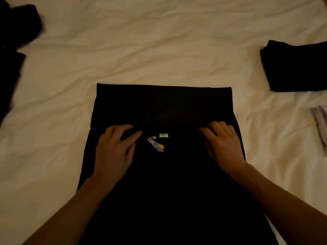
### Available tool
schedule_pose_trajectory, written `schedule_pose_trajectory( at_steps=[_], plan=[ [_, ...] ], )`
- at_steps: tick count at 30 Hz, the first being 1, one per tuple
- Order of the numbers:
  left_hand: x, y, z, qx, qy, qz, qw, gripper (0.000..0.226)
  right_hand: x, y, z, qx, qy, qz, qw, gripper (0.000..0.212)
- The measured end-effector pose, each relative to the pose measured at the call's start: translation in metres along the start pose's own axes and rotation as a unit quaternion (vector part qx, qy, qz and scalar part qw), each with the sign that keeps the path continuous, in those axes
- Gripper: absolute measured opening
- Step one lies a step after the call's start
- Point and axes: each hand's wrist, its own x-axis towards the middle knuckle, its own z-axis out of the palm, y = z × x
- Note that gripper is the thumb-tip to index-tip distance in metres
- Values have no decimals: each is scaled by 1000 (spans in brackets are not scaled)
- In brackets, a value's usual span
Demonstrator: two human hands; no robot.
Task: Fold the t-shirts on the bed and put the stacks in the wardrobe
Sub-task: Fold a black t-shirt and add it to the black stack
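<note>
I am watching the left hand [113,147] and right hand [223,144] pressing loosely spread, gripping nothing, on the half-folded black t-shirt [162,106], folded stack [297,68] waiting right of them, wardrobe step pending.

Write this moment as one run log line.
left hand: rests on black cotton t-shirt | right hand: same | far part folded | cream bedsheet

Bare sheet [159,50] between flanking dark garments [297,68]

The t-shirt [162,106] lies on the bed sheet [141,50] straight before me, my left hand [113,149] and right hand [223,145] resting on it. A folded stack [297,68] sits far right, loose clothes [14,41] far left.
</note>
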Motion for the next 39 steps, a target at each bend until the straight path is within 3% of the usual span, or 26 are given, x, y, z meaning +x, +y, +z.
schedule_pose_trajectory(
  at_steps=[8, 13, 15, 17, 20, 23, 27, 30, 33, 35, 37, 39],
  plan=[
    [-24, -2, -10, -24, -42, 28, 998, 42, -15, 2, -10, 74, -80, -27, 994, 46],
    [18, -6, -28, -24, 74, -20, 997, 36, 24, 3, -21, 89, 5, 36, 995, 43],
    [50, -7, -28, 1, 81, -15, 997, 41, 55, 0, -20, 67, 31, 40, 996, 43],
    [79, 0, -17, 38, 27, 1, 999, 51, 86, -15, -13, 38, 19, 48, 998, 51],
    [99, 16, 12, 107, -96, 0, 990, 64, 109, -43, 10, 15, -71, 59, 996, 67],
    [91, 13, 29, 131, -136, -46, 981, 71, 101, -26, 29, 5, -122, 112, 986, 80],
    [72, -14, 23, 127, -111, -130, 977, 73, 68, 36, 31, -23, -114, 210, 971, 82],
    [66, -34, 12, 90, -65, -266, 958, 69, 47, 69, 19, -18, -139, 260, 955, 87],
    [72, -46, -6, -28, 46, -344, 937, 72, 42, 82, 3, 47, -106, 274, 955, 81],
    [89, -56, -19, -107, 67, -404, 906, 70, 57, 81, -4, 180, -48, 364, 913, 72],
    [107, -63, -27, -211, 17, -474, 855, 56, 77, 82, -10, 327, -65, 442, 833, 68],
    [113, -64, -30, -291, -36, -479, 828, 44, 87, 81, -9, 386, -109, 435, 806, 50]
  ],
)
